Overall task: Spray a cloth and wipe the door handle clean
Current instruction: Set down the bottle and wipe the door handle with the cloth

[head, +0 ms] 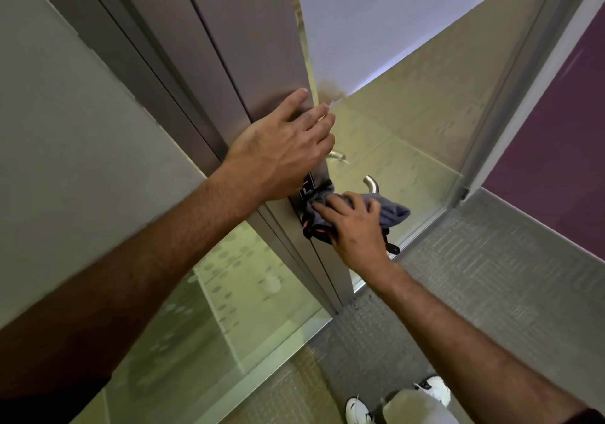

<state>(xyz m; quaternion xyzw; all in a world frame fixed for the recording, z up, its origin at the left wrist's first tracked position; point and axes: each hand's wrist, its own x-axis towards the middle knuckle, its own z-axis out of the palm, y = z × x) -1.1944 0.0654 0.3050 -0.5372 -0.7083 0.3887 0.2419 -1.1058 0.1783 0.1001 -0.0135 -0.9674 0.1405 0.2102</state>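
Two bare hands were up at the door edge (pixel 262 73). The left hand (pixel 281 148) lay on the grey face of the door, thumb flat on the panel and the other fingers hooked round the door's edge, so it had hold of the door itself. Just below it, the right hand (pixel 352 223) pressed a grey cloth (pixel 391 210) against the door at lock height, fingers spread and bent over the bunched fabric, gripping it. One loose end of the cloth stuck out to the right past the knuckles; a darker fold with a reddish trim hung down at the left, against the door edge.

And the door handle (pixel 371 184): a curved silver lever, its tip poking up just above the cloth and the right hand, touching or nearly touching the fabric; whether the cloth wrapped its base could not be told. A second silver lever (pixel 337 155) showed higher up, partly hidden behind the left hand. A small dark plate (pixel 307 185) with pale markings sat on the door edge between the two hands.

Beyond the door, a frosted glass panel (pixel 409 135) ran to a metal frame. Down below lay grey carpet (pixel 491 279), and the person's white shoes (pixel 357 410) were at the bottom edge.
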